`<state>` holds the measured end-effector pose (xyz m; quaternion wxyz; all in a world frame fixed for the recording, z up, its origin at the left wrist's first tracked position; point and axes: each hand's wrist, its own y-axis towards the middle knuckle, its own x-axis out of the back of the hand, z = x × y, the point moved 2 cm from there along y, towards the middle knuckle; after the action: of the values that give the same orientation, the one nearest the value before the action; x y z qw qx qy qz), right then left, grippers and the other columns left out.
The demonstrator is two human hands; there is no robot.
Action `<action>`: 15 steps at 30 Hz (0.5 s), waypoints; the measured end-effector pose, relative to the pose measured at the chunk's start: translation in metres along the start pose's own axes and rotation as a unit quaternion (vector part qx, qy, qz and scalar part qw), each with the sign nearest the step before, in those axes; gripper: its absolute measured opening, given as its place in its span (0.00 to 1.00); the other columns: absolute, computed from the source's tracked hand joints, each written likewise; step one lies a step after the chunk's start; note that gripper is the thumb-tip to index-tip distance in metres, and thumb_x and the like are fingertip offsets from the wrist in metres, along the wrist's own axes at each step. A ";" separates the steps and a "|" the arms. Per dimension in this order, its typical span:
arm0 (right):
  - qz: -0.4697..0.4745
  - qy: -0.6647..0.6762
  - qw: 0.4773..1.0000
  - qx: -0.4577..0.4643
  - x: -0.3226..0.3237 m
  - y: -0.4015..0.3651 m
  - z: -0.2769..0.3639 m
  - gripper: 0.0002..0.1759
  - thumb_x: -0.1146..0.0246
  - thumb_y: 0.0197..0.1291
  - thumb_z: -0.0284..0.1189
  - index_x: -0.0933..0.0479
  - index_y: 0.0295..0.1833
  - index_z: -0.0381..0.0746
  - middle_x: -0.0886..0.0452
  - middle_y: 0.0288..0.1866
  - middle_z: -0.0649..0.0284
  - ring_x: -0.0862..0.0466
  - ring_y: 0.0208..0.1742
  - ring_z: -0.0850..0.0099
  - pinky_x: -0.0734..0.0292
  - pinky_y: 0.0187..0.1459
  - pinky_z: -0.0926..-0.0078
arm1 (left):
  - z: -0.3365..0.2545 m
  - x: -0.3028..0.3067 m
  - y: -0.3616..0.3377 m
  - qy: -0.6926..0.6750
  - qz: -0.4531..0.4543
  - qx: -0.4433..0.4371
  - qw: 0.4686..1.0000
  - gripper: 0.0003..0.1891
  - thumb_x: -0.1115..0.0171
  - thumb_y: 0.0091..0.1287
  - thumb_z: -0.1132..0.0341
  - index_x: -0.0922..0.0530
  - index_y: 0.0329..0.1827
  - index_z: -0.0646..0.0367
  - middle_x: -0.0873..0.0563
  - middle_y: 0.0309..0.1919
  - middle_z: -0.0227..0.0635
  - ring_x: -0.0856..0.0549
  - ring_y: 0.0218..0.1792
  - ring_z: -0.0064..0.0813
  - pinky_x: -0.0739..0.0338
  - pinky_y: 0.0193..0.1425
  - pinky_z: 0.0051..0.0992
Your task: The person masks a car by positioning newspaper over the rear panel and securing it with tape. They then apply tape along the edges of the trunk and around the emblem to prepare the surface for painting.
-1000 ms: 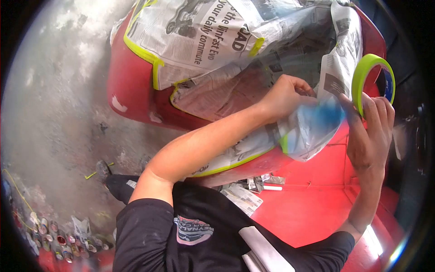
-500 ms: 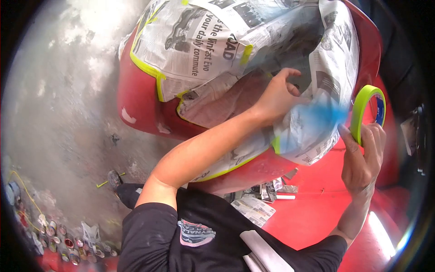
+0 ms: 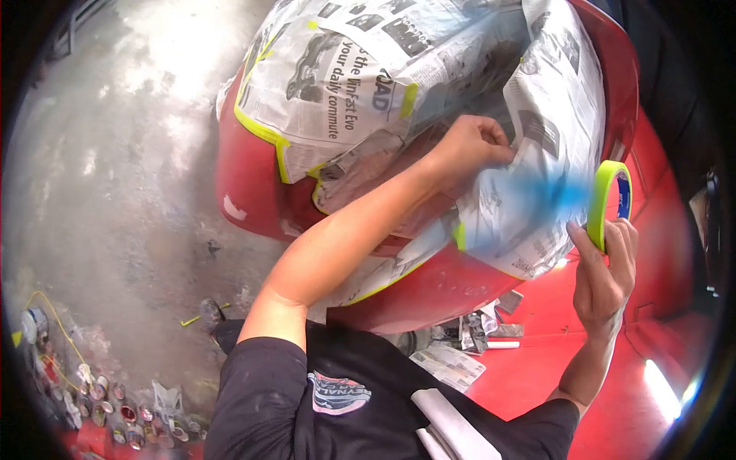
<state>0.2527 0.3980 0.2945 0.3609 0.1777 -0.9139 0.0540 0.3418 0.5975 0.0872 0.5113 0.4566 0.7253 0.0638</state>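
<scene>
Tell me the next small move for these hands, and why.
Probably bring the right hand with the yellow-green masking tape roll to the edge of the printed newspaper sheet that the left hand pinches over the red car panel. No tape shows at that spot, while nearby newspaper edges carry yellow-green tape strips.

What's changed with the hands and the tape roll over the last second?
The right hand brought the green tape roll down and nearer the body, turning it more edge-on. The left hand opened briefly, then pinched the newspaper edge again. The roll stays held; the newspaper stays over the red panel.
</scene>
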 end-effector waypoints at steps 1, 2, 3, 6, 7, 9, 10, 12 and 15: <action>-0.006 0.002 1.000 0.002 -0.001 -0.002 0.000 0.25 0.32 0.47 0.16 0.13 0.55 0.31 0.19 0.44 0.51 0.21 0.41 0.56 0.27 0.49 0.53 | -0.004 0.000 -0.006 0.006 0.003 0.000 1.000 0.04 0.25 0.67 0.75 0.14 0.40 0.64 0.11 0.35 0.31 0.15 0.35 0.20 0.20 0.42 0.24; -0.012 0.001 1.000 -0.003 0.001 -0.007 0.000 0.25 0.32 0.47 0.16 0.13 0.55 0.31 0.19 0.44 0.51 0.21 0.41 0.56 0.27 0.49 0.53 | -0.010 0.004 -0.016 0.042 -0.060 -0.011 0.997 0.04 0.27 0.70 0.74 0.14 0.42 0.64 0.10 0.36 0.30 0.15 0.37 0.19 0.19 0.44 0.23; -0.021 0.018 0.999 -0.019 0.003 -0.012 -0.001 0.26 0.32 0.47 0.15 0.13 0.57 0.31 0.19 0.44 0.51 0.20 0.40 0.56 0.26 0.47 0.55 | -0.018 0.008 -0.025 0.080 -0.120 -0.025 0.989 0.05 0.29 0.72 0.72 0.13 0.44 0.64 0.10 0.37 0.30 0.15 0.38 0.19 0.19 0.46 0.23; -0.067 0.056 0.995 -0.054 0.000 -0.037 -0.008 0.28 0.33 0.50 0.12 0.15 0.60 0.32 0.18 0.44 0.50 0.19 0.41 0.54 0.24 0.45 0.57 | -0.043 0.001 -0.070 0.020 -0.120 -0.029 0.992 0.07 0.31 0.76 0.68 0.13 0.47 0.64 0.10 0.40 0.28 0.16 0.41 0.17 0.20 0.48 0.22; -0.087 0.075 0.992 -0.058 -0.001 -0.046 -0.012 0.29 0.34 0.51 0.10 0.16 0.62 0.32 0.17 0.45 0.49 0.18 0.41 0.54 0.24 0.44 0.57 | -0.033 -0.008 -0.076 0.063 -0.075 -0.082 0.992 0.10 0.32 0.78 0.65 0.15 0.51 0.64 0.11 0.43 0.27 0.17 0.43 0.16 0.22 0.49 0.22; -0.125 0.115 0.982 -0.077 -0.007 -0.055 -0.017 0.28 0.36 0.58 0.09 0.22 0.66 0.28 0.15 0.46 0.47 0.16 0.41 0.52 0.21 0.46 0.55 | -0.020 -0.020 -0.081 0.086 -0.041 -0.066 0.993 0.11 0.35 0.81 0.64 0.16 0.56 0.64 0.14 0.44 0.25 0.20 0.49 0.15 0.24 0.54 0.21; -0.151 0.141 0.973 -0.100 -0.009 -0.059 -0.018 0.27 0.36 0.58 0.10 0.22 0.65 0.29 0.15 0.46 0.47 0.15 0.41 0.52 0.21 0.47 0.56 | -0.019 -0.019 -0.081 0.068 -0.048 -0.053 0.995 0.12 0.33 0.80 0.65 0.16 0.58 0.63 0.14 0.46 0.25 0.19 0.50 0.16 0.24 0.55 0.20; -0.203 0.167 0.957 -0.127 -0.016 -0.068 -0.018 0.25 0.35 0.58 0.12 0.22 0.64 0.29 0.14 0.47 0.47 0.15 0.41 0.52 0.20 0.47 0.56 | -0.038 -0.022 -0.083 0.132 -0.107 -0.098 0.981 0.12 0.34 0.80 0.67 0.17 0.60 0.63 0.14 0.48 0.28 0.18 0.50 0.19 0.24 0.57 0.22; -0.255 0.296 0.898 -0.204 -0.024 -0.081 -0.023 0.24 0.37 0.57 0.14 0.22 0.62 0.30 0.14 0.47 0.47 0.15 0.40 0.52 0.20 0.47 0.57 | -0.081 -0.039 -0.093 0.277 -0.164 -0.216 0.922 0.14 0.33 0.77 0.71 0.18 0.63 0.64 0.14 0.54 0.36 0.16 0.53 0.26 0.22 0.62 0.27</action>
<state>0.3132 0.3342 0.2924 0.6442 0.3028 -0.6796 -0.1776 0.2240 0.5455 0.0996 0.3791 0.1735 0.8715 0.2582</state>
